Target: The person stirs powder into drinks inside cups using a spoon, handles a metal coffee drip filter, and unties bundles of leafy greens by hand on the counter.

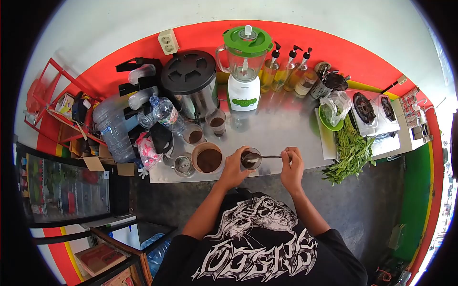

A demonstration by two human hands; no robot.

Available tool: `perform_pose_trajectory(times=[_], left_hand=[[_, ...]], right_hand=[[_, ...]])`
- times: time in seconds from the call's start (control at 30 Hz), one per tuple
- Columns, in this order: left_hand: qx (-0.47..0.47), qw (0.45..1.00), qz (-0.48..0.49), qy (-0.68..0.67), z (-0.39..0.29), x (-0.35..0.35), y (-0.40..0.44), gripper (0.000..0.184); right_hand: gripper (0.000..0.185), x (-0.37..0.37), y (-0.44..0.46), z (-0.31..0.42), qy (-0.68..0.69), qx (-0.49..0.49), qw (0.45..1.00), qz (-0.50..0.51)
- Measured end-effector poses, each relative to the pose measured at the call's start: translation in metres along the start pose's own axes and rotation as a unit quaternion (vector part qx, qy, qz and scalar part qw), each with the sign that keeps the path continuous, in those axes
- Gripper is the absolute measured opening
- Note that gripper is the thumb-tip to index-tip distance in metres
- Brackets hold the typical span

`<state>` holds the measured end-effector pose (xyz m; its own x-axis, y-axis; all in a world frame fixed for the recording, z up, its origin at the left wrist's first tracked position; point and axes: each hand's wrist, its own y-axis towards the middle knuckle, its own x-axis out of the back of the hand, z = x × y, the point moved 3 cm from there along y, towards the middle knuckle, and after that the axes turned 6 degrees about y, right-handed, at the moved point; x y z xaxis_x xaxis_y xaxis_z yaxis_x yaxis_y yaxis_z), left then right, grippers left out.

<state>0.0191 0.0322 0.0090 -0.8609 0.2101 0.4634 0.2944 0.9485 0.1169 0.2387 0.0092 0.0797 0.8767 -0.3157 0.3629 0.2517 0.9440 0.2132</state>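
My left hand (232, 169) is wrapped around the side of a small clear cup (248, 165) with dark contents, at the front edge of the metal counter. My right hand (292, 168) pinches the handle of a metal spoon (270, 156). The spoon's bowl is over the cup's mouth; whether it touches the contents, I cannot tell. Left of my left hand stands a wide tub (209, 159) of dark brown powder or liquid, beside a clear glass mug (183, 165). Behind them are two clear cups, one shorter (194, 136) and one taller (217, 123), both with brown contents.
A green-lidded blender (244, 90) and a black-lidded metal container (189, 78) stand at the back of the counter (291, 133). Pump bottles (288, 71) line the wall. Leafy greens (350, 155), a green bowl (329, 121) and a stove (374, 114) are right. Plastic bottles (114, 128) crowd the left.
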Motion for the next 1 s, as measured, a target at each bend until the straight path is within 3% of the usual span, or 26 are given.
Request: perform_pose_trajectory(times=[0.03, 0.1, 0.2, 0.63, 0.7, 0.83, 0.93, 1.0], left_hand=[[0.004, 1.000, -0.003, 0.008, 0.000, 0.000, 0.000, 0.086], [0.014, 1.000, -0.002, 0.001, 0.000, 0.001, 0.000, 0.086], [0.013, 1.000, -0.008, 0.012, 0.002, 0.001, -0.002, 0.086], [0.017, 1.000, 0.014, 0.015, 0.009, -0.001, -0.003, 0.092], [0.012, 1.000, 0.011, -0.004, 0.007, 0.000, -0.002, 0.092], [-0.006, 0.999, -0.006, 0.031, 0.005, 0.002, -0.003, 0.088], [-0.016, 1.000, -0.001, 0.002, 0.005, 0.001, -0.001, 0.087], [-0.008, 1.000, -0.009, -0.005, 0.004, 0.002, -0.001, 0.086]], right_hand=[[0.022, 0.003, -0.002, 0.003, -0.001, 0.001, 1.000, 0.004], [0.013, 0.008, -0.007, 0.016, -0.058, 0.159, 0.985, 0.025], [0.009, 0.006, -0.012, 0.026, -0.068, 0.220, 0.970, 0.075], [0.009, -0.056, 0.017, 0.000, -0.118, 0.256, 0.932, 0.229], [0.010, -0.064, 0.022, 0.002, -0.145, 0.297, 0.905, 0.269], [0.015, -0.078, 0.021, -0.006, -0.210, 0.330, 0.881, 0.266], [0.015, -0.082, 0.015, -0.009, -0.254, 0.314, 0.873, 0.271], [0.016, -0.083, 0.016, -0.010, -0.166, 0.221, 0.923, 0.269]])
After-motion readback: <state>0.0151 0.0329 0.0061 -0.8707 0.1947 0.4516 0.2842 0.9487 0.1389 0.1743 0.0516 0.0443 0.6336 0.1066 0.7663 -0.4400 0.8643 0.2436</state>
